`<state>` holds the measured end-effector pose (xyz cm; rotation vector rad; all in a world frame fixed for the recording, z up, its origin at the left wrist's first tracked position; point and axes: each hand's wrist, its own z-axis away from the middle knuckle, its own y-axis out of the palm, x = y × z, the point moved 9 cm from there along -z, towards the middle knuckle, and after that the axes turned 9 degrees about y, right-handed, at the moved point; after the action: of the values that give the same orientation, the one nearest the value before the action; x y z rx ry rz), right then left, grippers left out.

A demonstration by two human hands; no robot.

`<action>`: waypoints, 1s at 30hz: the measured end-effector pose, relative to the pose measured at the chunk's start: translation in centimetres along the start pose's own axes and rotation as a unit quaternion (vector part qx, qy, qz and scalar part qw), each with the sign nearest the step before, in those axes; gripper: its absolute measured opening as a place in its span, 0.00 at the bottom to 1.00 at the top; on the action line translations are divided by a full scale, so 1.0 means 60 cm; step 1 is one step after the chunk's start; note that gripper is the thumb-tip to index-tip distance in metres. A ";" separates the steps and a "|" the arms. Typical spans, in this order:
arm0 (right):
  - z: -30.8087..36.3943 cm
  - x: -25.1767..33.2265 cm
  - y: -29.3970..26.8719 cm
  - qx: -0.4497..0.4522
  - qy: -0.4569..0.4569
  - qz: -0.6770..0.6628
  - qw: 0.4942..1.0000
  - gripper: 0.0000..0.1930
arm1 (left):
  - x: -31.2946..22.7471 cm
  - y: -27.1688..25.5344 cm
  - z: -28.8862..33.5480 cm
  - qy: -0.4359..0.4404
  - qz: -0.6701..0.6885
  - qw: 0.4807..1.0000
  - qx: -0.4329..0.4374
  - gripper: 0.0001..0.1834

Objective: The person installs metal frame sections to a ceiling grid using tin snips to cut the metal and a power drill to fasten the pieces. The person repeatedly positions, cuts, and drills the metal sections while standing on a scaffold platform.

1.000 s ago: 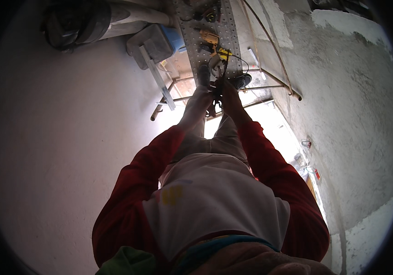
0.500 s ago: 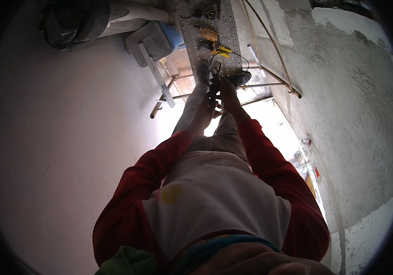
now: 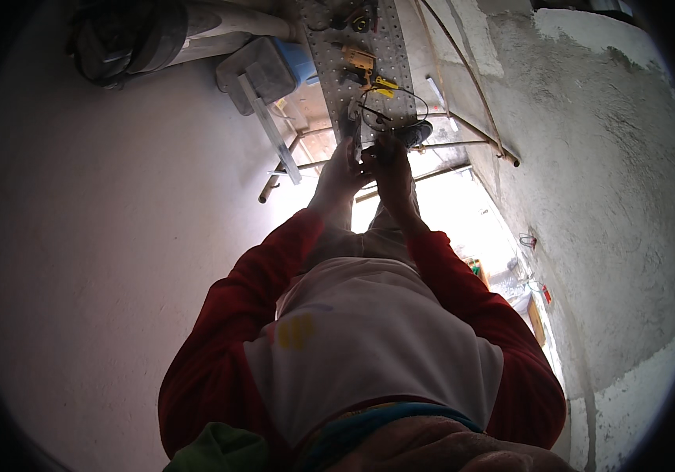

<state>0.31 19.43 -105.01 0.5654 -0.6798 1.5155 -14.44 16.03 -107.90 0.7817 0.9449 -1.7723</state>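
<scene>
My left hand (image 3: 339, 175) is closed round the lower end of a narrow grey metal piece (image 3: 355, 135), which stands up past the fingers; its exact kind cannot be made out. Close beside it on the right, my right hand (image 3: 392, 167) has its fingers curled in, and what they hold, if anything, is too dark to see. Both hands are low in front of my legs, above a perforated metal plank (image 3: 328, 82). Past them on the plank lie a yellow-orange power drill (image 3: 359, 57) and a yellow-handled tool (image 3: 385, 86). A thin dark cable (image 3: 425, 101) loops beside them.
Metal scaffold tubes (image 3: 472, 130) frame the plank. A grey tub (image 3: 257, 69) with a light metal bar (image 3: 270, 130) across it is at left, near a blue container (image 3: 296, 59). Walls rise on both sides. My dark shoe (image 3: 414, 134) rests on the plank.
My hands have moved slightly apart and the left has turned. The metal piece now stands upright by the left fingers; before, a dark object showed between both hands.
</scene>
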 end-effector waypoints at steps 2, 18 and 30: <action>-0.003 0.009 -0.015 0.016 0.022 -0.108 0.994 0.18 | -0.001 0.001 0.006 0.009 -0.056 0.998 0.028 0.46; -0.062 -0.171 -0.029 0.121 0.320 -0.314 0.886 0.21 | -0.164 0.050 0.059 0.138 -0.059 0.976 0.156 0.39; -0.029 -0.114 -0.024 0.297 0.284 -0.217 0.885 0.27 | -0.066 0.083 0.044 -0.001 0.202 0.976 0.082 0.18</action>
<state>2.23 15.88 -111.00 0.6297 0.3739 1.3446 -8.69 14.22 -104.56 0.9985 0.5896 -1.5024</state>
